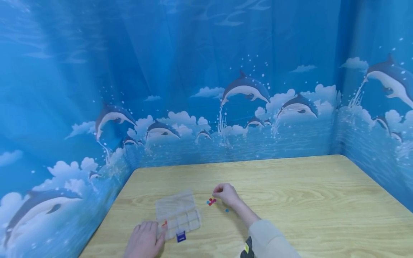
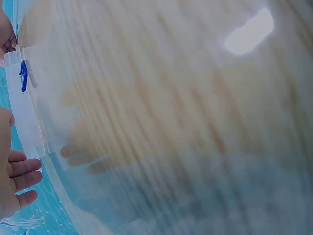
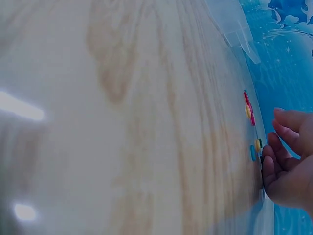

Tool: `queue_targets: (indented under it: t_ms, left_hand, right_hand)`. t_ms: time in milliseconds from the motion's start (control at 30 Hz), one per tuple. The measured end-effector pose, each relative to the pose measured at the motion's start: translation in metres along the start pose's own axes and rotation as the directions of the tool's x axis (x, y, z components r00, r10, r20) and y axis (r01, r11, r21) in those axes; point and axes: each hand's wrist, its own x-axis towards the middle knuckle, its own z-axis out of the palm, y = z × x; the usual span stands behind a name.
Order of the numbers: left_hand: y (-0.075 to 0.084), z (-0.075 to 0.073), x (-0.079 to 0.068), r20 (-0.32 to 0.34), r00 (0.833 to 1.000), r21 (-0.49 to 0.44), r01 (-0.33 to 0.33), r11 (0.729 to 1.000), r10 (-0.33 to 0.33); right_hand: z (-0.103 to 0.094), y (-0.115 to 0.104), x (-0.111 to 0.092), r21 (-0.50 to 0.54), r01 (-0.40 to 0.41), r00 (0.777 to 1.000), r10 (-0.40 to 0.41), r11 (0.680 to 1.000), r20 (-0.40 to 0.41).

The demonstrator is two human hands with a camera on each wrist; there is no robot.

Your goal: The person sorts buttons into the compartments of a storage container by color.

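Observation:
A clear plastic compartment box [image 1: 188, 220] lies with its lid [image 1: 174, 204] folded back and a dark blue latch [image 1: 181, 236] at its near side. My left hand [image 1: 144, 236] rests at the box's left end, fingers fairly straight and the thumb along its edge. Small orange pieces [image 1: 164, 223] lie in a compartment near that thumb. To the right of the box, my right hand [image 1: 226, 193] hovers with bent fingers, thumb and forefinger tips close together beside a cluster of small red and pink pieces [image 1: 211, 202]. Whether a piece sits between those fingertips I cannot tell.
A single blue piece [image 1: 227, 210] lies under the right forearm. Yellow pieces [image 3: 248, 111] show among the red ones in the right wrist view. The wooden table [image 1: 290, 193] meets blue dolphin-printed curtains [image 1: 193, 89] at its back and sides.

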Motion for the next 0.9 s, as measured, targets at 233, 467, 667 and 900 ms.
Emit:
queue_targets:
  t_ms: [233, 467, 667, 900]
  left_hand:
    - [0.0003, -0.0018, 0.0039, 0.092, 0.995, -0.015, 0.038, 0.999, -0.036]
    - [0.0006, -0.0030, 0.0036, 0.089, 0.996, -0.026, 0.031, 0.999, -0.028]
    - [0.0010, -0.0017, 0.0026, 0.101, 0.994, -0.024, 0.048, 0.999, -0.045]
    - [0.0022, -0.0020, 0.0019, 0.090, 0.995, -0.020, 0.048, 0.999, -0.046]
  right_hand:
    - [-0.0034, 0.0038, 0.0012, -0.052, -0.005, 0.998, 0.008, 0.999, 0.055]
    - [-0.0068, 0.0045, -0.0013, -0.085, 0.029, 0.992, -0.018, 0.996, 0.123]
    - [-0.0052, 0.0046, -0.0027, -0.095, 0.051, 0.989, -0.037, 0.994, 0.146]
    - [-0.0041, 0.0052, -0.0016, -0.121, 0.095, 0.985, -0.076, 0.988, 0.154]
